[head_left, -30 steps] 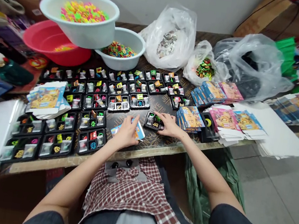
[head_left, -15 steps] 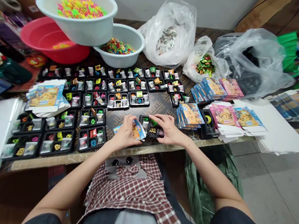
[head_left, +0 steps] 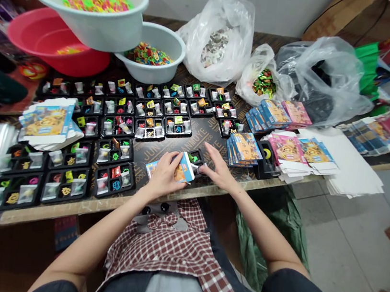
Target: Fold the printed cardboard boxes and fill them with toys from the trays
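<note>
My left hand (head_left: pixel 164 179) is closed over a blue printed cardboard box (head_left: pixel 185 168) near the table's front edge. At the box's open right end is a black compartment tray (head_left: pixel 196 157) with a green piece in it; part of the tray is hidden by the box. My right hand (head_left: pixel 220 173) is just right of the tray, fingers stretched apart, the thumb close to the tray's end. Whether the thumb touches it I cannot tell. Left of my hands, several filled black trays (head_left: pixel 115 179) hold small wrapped packets and coloured plastic pieces.
Stacked blue boxes (head_left: pixel 244 149) and flat printed cartons (head_left: pixel 287 147) are to the right. Flat cartons (head_left: pixel 48 120) also lie on trays at left. Behind are a pale basin (head_left: pixel 85 24), a red basin (head_left: pixel 25 35) and plastic bags (head_left: pixel 224 63). The table edge (head_left: pixel 73 206) is close to my body.
The tray has gone partly into the box's open end. My right hand has moved off the tray's top to its right side, fingers spreading. My left hand stays on the box.
</note>
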Demonstrator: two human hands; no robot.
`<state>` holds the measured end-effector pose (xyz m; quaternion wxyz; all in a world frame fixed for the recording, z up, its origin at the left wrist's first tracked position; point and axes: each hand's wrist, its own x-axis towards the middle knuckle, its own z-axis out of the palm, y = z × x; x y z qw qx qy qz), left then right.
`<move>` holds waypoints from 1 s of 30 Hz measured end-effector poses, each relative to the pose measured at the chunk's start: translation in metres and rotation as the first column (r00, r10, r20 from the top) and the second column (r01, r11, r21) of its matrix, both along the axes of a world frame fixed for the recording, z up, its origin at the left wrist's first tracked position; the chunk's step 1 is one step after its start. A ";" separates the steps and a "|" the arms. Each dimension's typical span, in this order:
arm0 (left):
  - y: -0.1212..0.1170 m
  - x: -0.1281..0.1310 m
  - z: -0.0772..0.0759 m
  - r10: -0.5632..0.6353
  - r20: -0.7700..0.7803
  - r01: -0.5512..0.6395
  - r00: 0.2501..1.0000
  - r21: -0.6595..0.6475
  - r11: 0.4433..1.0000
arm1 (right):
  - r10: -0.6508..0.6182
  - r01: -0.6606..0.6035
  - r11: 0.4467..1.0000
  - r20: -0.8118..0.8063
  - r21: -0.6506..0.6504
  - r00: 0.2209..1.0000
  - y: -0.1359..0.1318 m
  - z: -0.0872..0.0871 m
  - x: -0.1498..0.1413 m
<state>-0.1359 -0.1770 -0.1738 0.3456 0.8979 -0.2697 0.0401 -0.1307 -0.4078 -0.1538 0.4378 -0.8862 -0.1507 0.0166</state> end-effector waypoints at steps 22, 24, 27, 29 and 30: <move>-0.015 -0.001 0.006 -0.336 -0.686 -0.509 0.645 -0.714 0.480 | -0.227 0.541 0.508 -0.502 0.670 0.835 0.061 0.008 -0.006; -0.014 -0.005 0.004 -0.318 -0.717 -0.575 0.620 -0.691 0.437 | -0.273 0.556 0.547 -0.495 0.626 0.825 0.062 0.009 -0.004; -0.014 -0.009 0.006 -0.321 -0.758 -0.663 0.568 -0.653 0.366 | -0.295 0.560 0.600 -0.492 0.572 0.819 0.063 0.007 -0.003; -0.015 -0.008 0.008 -0.305 -0.775 -0.696 0.554 -0.632 0.341 | -0.265 0.538 0.598 -0.487 0.594 0.832 0.063 0.007 -0.004; -0.015 -0.007 0.010 -0.294 -0.779 -0.703 0.554 -0.627 0.337 | -0.235 0.525 0.576 -0.488 0.626 0.841 0.063 0.009 -0.006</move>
